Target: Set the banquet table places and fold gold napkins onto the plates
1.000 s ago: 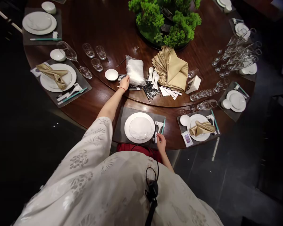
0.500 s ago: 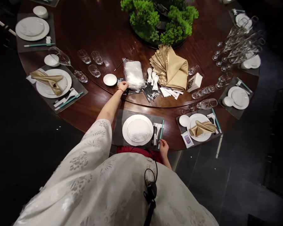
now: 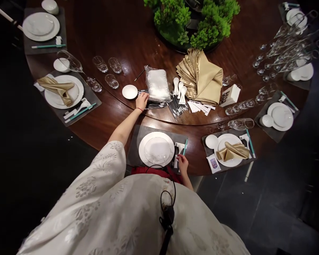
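My left hand (image 3: pixel 141 102) reaches out over the edge of the turntable (image 3: pixel 127 39), its fingers curled on a row of black-and-white chopsticks (image 3: pixel 151 103) beside a clear bag of white items (image 3: pixel 157 85). A small white bowl (image 3: pixel 129 91) sits just left of that hand. My right hand (image 3: pixel 182 163) rests at the near right corner of the grey placemat (image 3: pixel 135 148), fingers closed at the teal chopsticks (image 3: pixel 184 146) and white spoon there. A white plate (image 3: pixel 156 149) lies in the middle of this mat.
On the turntable: folded gold napkins (image 3: pixel 202 76), white spoons (image 3: pixel 180 88), paper sleeves (image 3: pixel 200 106), small glasses (image 3: pixel 107 69) and a green plant centrepiece (image 3: pixel 194 19). Set places lie left (image 3: pixel 63 91) and right (image 3: pixel 230 150). Stemmed glasses (image 3: pixel 287 49) lie far right. The table's near edge is under me.
My right hand shifted slightly along the cutlery at the mat's right edge. My left hand stayed on the chopsticks by the bag. The view drifted a little.
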The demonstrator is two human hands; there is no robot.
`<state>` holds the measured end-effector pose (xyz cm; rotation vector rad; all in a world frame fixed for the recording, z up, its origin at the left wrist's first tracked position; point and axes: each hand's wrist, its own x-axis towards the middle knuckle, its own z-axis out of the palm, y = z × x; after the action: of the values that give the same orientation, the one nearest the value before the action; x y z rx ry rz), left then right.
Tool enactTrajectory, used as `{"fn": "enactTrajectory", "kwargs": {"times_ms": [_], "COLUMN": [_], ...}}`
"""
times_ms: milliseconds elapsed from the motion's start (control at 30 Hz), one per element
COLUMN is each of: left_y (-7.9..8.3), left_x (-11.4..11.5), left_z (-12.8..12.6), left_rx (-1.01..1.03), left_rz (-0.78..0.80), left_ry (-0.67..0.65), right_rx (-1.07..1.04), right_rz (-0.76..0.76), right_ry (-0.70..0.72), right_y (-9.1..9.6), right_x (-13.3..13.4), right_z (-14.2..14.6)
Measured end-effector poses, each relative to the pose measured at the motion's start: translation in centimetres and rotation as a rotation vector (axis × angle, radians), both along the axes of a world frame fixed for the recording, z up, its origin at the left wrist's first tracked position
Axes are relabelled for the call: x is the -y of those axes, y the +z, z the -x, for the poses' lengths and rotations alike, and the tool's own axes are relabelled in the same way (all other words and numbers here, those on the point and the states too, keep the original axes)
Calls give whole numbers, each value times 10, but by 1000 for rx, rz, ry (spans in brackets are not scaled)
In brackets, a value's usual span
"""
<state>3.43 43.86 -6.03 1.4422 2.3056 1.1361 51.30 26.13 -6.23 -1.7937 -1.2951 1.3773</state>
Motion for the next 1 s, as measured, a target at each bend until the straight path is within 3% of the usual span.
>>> {"fn": "enactTrajectory", "kwargs": {"times_ms": [133, 233, 433, 533, 600, 667, 833, 933, 1000], "left_y": [19, 21, -1, -7, -7, -5, 0, 1, 0], "left_x": [-1, -7, -11, -5, 0, 2, 1, 2, 5], "left_z": [0, 2, -11, -20, -21, -19, -18, -18, -16], "left_rx": [-143, -115, 370, 467, 377, 269, 172, 167, 189], "left_rz": [178, 243, 46, 7, 39, 107, 205, 189, 148], "left_ry": [-162, -113, -32, 48, 85, 94, 39, -14, -62], "right_rx": [-17, -18, 12, 71, 79, 69, 174, 290, 353], "right_rz": [31, 25, -46, -78, -142, -259, -607, -674, -653], "right_ry": [3, 12, 26, 144, 321, 508, 883, 1064, 1162], "right_y": [-3, -5, -7, -1, 10, 26, 66, 72, 66], "right_x": [0, 0, 6, -5, -34, -79, -208, -253, -269], "right_z": [1, 0, -8, 6, 36, 86, 251, 324, 350]}}
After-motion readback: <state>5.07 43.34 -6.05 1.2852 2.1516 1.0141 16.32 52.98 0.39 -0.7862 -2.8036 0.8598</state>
